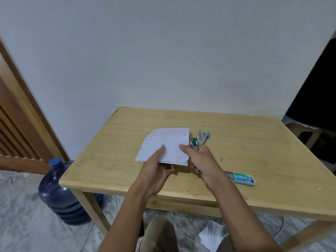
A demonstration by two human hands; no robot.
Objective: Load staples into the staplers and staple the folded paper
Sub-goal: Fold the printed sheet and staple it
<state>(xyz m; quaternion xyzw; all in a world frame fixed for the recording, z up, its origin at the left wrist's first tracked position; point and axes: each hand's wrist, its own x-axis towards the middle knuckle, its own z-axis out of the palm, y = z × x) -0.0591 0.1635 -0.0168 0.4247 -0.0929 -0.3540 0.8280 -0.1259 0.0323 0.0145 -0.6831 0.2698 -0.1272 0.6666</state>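
1. Folded paper (163, 142) is being held just above the table (254, 142), near its middle. The left hand (156, 170) is pinching it, thumb on top and fingers underneath.
2. The right hand (201, 160) is wrapping tightly round the teal stapler (195, 142), with the thumb touching the paper's right edge. I cannot tell whether the edge is sitting inside the stapler's mouth.
3. Risks, as I am judging them:
   - The stapler is meeting the paper at its very edge, so a staple could be missing the layers or tearing out.
   - The paper is hanging unsupported, so it may be bending or sliding as the squeeze comes.
   - The thumb is lying close to the mouth and could be getting nipped.
   - If the load is seated badly, the stapler could be jamming.
4. Counting:
   - one folded paper
   - two staplers, the teal one in hand and a blue stapler (204, 136) lying beyond it, apparently opened
   - one staple box (242, 177) lying near the right wrist
   - one small loose metal bit (221, 158) lying right of the hand, too small to identify
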